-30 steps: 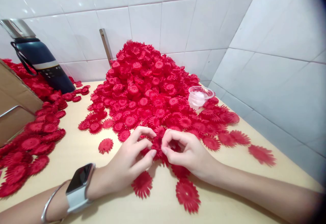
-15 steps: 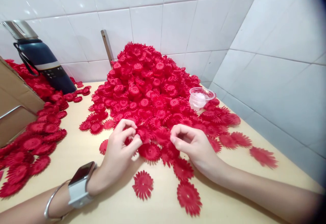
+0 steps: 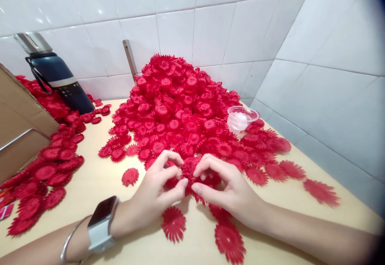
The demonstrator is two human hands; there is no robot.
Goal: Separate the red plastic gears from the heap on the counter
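My left hand (image 3: 162, 184), with a watch and a bangle on its wrist, curls its fingers and thumb at the edge of a red fabric flower (image 3: 189, 168). From the other side my right hand (image 3: 225, 184) closes its bent fingers and thumb on the same flower. The fingertips partly hide it, along with the flowers beneath. A large pile of red flowers (image 3: 180, 108) with fringed petals rises just beyond both hands. Below the left hand lies a single flower (image 3: 174, 223), and another (image 3: 230, 241) is below the right.
A clear plastic cup (image 3: 240, 119) with something whitish inside stands at the pile's right. On the left are a dark blue thermos (image 3: 64, 80), a cardboard box (image 3: 24, 124) and more red flowers (image 3: 45, 172). Tiled walls (image 3: 222, 32) border the table at the back and right.
Both hands have come closer together, meeting at a red flower in front of the pile. The view has shifted slightly, so the surroundings sit a little further right.
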